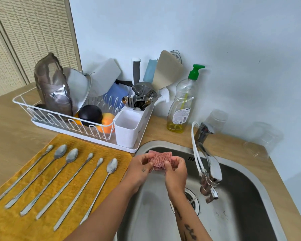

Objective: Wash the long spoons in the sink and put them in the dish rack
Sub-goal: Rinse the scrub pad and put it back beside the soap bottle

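Several long metal spoons lie side by side on a yellow towel left of the steel sink. Over the sink's left part, my left hand and my right hand both pinch a pink mesh scrubber between them. The white wire dish rack stands behind the towel, with a white cutlery holder at its right end.
The rack holds a strainer, bowls, a blue board and cutlery. A dish soap bottle with a green pump stands behind the sink. The chrome faucet reaches over the basin. Clear plastic cups sit at the right by the wall.
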